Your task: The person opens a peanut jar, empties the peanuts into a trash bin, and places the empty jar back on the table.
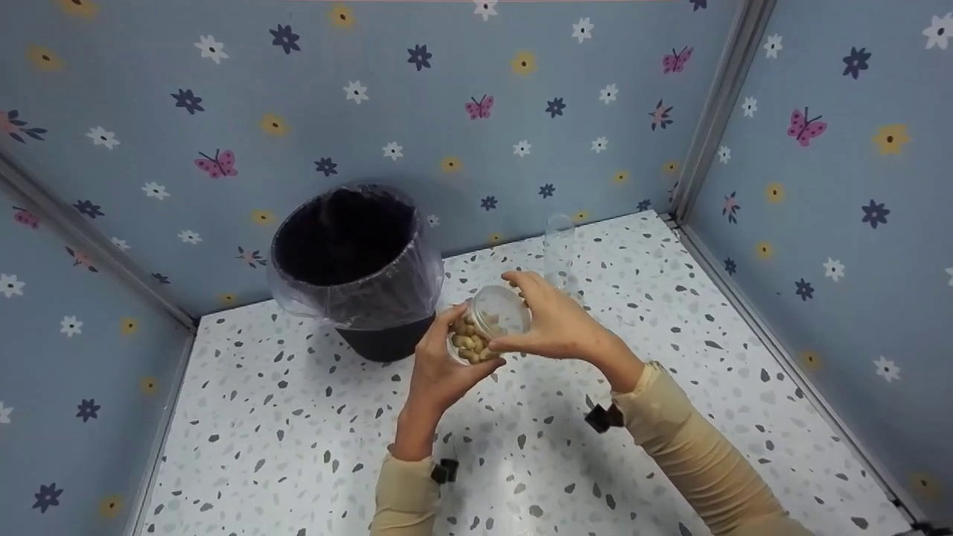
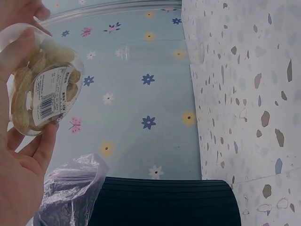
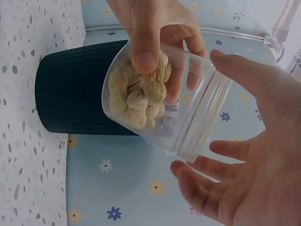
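Observation:
A clear plastic jar (image 1: 452, 347) is held in the air, tilted, with unshelled peanuts (image 3: 138, 101) gathered at its bottom. My left hand (image 1: 439, 376) grips the jar's lower part, thumb on one side and fingers on the other. A white barcode label (image 2: 51, 96) shows on its base in the left wrist view. At the other end is a translucent lid (image 3: 200, 120). Around that lid my right hand (image 1: 558, 324) curls, its thumb at one edge and fingertips at the opposite edge.
A black trash bin (image 1: 383, 339) with a thin plastic liner (image 1: 387, 294) stands left of the jar, near the back wall. A clear cylinder (image 1: 560, 249) stands at the back right. Flowered panels (image 1: 476, 141) enclose the speckled tabletop (image 1: 298, 447).

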{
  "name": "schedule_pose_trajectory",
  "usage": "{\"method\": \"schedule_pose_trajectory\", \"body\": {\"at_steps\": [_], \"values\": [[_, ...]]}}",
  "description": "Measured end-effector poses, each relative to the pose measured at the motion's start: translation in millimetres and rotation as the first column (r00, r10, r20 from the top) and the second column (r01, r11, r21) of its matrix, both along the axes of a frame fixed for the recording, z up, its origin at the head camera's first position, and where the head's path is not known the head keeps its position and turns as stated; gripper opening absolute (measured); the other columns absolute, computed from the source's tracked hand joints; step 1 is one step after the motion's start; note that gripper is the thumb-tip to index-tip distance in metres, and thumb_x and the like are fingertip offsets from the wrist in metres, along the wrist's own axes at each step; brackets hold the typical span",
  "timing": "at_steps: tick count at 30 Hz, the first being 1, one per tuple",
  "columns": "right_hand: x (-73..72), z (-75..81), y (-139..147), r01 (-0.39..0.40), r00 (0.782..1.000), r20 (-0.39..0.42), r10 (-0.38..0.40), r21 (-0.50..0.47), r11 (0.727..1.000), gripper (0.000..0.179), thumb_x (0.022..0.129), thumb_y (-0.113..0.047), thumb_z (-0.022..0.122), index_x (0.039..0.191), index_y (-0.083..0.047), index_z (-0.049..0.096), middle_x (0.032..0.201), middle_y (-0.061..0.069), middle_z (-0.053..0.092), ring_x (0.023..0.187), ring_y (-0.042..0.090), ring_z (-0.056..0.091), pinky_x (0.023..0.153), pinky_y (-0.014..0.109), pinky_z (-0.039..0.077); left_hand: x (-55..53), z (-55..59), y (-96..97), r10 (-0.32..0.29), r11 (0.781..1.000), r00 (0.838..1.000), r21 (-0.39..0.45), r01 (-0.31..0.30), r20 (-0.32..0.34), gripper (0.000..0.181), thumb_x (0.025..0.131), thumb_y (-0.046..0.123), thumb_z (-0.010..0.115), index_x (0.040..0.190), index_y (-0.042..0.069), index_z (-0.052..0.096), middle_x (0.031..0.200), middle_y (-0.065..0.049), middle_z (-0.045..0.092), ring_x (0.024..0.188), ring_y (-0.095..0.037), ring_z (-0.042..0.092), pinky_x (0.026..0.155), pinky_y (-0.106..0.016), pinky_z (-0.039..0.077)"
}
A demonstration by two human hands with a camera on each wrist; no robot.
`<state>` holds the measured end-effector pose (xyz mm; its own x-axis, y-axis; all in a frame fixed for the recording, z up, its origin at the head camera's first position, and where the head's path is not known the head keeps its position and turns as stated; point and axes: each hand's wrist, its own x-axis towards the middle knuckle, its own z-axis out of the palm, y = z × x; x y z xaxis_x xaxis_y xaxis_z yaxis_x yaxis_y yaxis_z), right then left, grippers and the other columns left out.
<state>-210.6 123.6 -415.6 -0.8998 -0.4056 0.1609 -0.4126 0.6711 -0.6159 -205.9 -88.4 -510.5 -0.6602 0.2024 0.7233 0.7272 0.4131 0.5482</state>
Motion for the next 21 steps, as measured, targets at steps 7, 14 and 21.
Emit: {"method": "schedule_pose_trajectory", "body": {"at_steps": [7,14,21], "values": [[-2.0,6.5,-6,0.291,0.955,-0.067,-0.288,0.032,0.956,0.088,0.087,-0.079,0.034,0.128,-0.005,0.056,0.107,0.012,0.064,0.092,0.028,0.063,0.075,0.044,0.052,2.4,-2.3,0.3,-0.008,1.0,1.0,0.021,0.008,0.016,0.084,0.067,0.033,0.09,0.136,0.009,0.05,0.126,-0.002,0.057,0.107,-0.012,0.056,0.086,-0.032,0.051],[2.5,19.5,-23,0.275,0.958,-0.021,-0.285,0.341,0.899,0.109,0.072,-0.093,0.032,0.118,0.002,0.062,0.089,0.018,0.066,0.075,0.034,0.064,0.064,0.046,0.054,1.8,-3.5,0.3,-0.012,1.0,0.999,-0.01,0.011,-0.038,0.086,0.065,0.029,0.092,0.136,0.007,0.049,0.126,-0.007,0.058,0.11,-0.02,0.058,0.092,-0.035,0.049],[-4.9,16.6,-20,0.077,0.99,0.099,-0.099,0.2,0.977,0.081,0.078,-0.069,0.063,0.128,-0.005,0.054,0.105,0.008,0.063,0.083,0.022,0.062,0.065,0.037,0.053,-0.7,-4.6,-1.7,0.003,1.0,0.999,-0.018,-0.003,-0.04,0.085,0.065,0.029,0.092,0.136,0.005,0.05,0.125,-0.007,0.059,0.11,-0.019,0.058,0.091,-0.037,0.049]]}}
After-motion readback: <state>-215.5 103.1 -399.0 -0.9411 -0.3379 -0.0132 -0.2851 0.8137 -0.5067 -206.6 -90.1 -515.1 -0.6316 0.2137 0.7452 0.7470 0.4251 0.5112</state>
